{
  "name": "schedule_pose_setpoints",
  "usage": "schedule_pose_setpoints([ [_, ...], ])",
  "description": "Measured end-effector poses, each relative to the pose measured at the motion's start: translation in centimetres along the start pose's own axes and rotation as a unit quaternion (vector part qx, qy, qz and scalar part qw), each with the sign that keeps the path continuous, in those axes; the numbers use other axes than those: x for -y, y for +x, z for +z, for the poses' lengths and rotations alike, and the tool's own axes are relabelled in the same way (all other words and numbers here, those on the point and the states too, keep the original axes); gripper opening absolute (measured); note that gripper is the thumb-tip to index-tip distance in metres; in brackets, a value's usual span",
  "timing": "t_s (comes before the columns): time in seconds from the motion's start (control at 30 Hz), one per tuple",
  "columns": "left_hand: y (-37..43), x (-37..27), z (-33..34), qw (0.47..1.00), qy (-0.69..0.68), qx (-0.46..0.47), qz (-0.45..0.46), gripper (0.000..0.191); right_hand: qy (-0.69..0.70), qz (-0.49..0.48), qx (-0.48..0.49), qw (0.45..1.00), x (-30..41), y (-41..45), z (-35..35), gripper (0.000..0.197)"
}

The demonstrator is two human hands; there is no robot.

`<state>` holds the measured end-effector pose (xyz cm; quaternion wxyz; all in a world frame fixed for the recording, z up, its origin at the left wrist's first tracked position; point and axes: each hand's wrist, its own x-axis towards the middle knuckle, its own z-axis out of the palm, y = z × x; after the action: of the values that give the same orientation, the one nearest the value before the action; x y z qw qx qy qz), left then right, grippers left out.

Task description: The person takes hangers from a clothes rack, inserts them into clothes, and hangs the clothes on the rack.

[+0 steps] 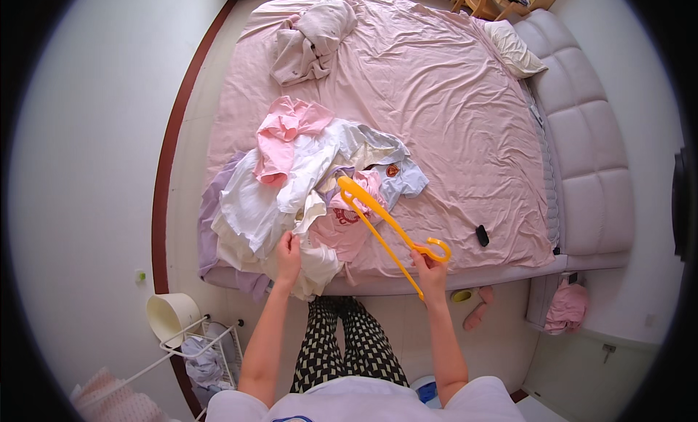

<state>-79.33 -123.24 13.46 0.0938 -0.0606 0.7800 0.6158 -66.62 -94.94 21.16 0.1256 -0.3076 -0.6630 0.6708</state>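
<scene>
My right hand [431,272] holds a yellow plastic clothes hanger [381,212] near the base of its hook. The hanger's far end reaches left over the heap. With its fingers closed, my left hand [289,255] pinches the edge of a cream-white garment [311,214] at the front of the pile. Around it lie white clothes [245,203], a pink garment [286,133] on top, a pink T-shirt [338,231] with a dark red print, and a light blue shirt [403,176] bearing a round badge. Purple fabric [215,198] shows at the left.
The heap rests on a bed with a pink sheet [463,111]. A crumpled blanket [316,40], a pillow [512,48] and a small black object [482,236] are on it. The padded headboard [586,133] stands right. A cream bin [172,315] and white rack [218,356] are lower left.
</scene>
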Motion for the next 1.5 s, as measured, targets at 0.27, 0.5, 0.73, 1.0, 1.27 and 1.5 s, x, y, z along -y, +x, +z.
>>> schedule_pose_setpoints([
  [0.27,-3.0,-11.5,-5.0,0.989,-0.14,0.05,0.028,0.014,0.008,-0.052,0.065,0.996,3.7,-1.4,1.9,0.02],
  [0.5,-6.9,-23.4,-8.3,0.985,-0.073,0.146,0.051,0.015,0.001,-0.138,0.076,0.987,7.0,-2.3,2.8,0.022],
  [0.73,-9.1,-28.8,-7.9,0.965,0.102,0.175,0.164,0.021,-0.06,-0.211,0.143,0.965,15.5,-4.0,3.4,0.022],
  [1.0,-10.1,-29.8,-6.9,0.95,0.102,0.199,0.22,0.02,-0.015,-0.16,0.259,0.953,15.7,-6.5,6.7,0.02],
  [1.27,-10.2,-29.9,-7.5,0.923,0.114,0.253,0.268,0.019,0.125,-0.072,0.411,0.9,15.0,-7.8,9.2,0.027],
  [1.5,-9.0,-28.2,-8.4,0.928,0.166,0.175,0.283,0.024,0.125,-0.098,0.373,0.914,14.4,-7.4,10.2,0.027],
])
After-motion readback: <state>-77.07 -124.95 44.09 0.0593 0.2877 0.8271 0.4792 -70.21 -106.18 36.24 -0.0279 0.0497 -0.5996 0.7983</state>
